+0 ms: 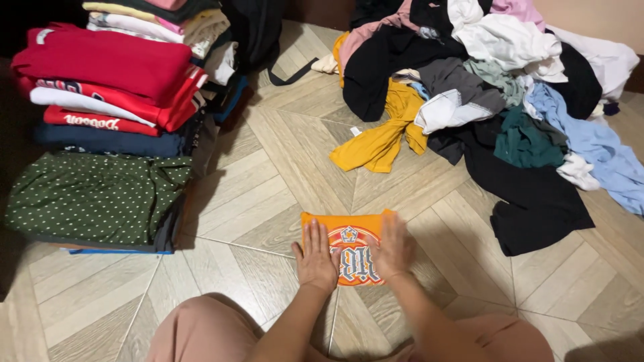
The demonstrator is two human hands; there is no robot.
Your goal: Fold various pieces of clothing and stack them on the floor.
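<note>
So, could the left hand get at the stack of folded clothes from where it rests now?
Probably yes: the left hand lies flat on the folded orange shirt, and only bare floor lies between it and the folded stack, though it looks like a stretch.

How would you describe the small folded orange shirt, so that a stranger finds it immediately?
Start at the wooden floor between the folded stack and the loose pile. Just before the person's knees, both hands, left hand and right hand, press a folded orange shirt. Only this one bears a round printed emblem.

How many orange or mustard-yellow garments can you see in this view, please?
2: a folded orange shirt flat on the floor under the left hand and right hand, and a mustard-yellow garment at the loose pile's left edge. Others may be buried.
</note>
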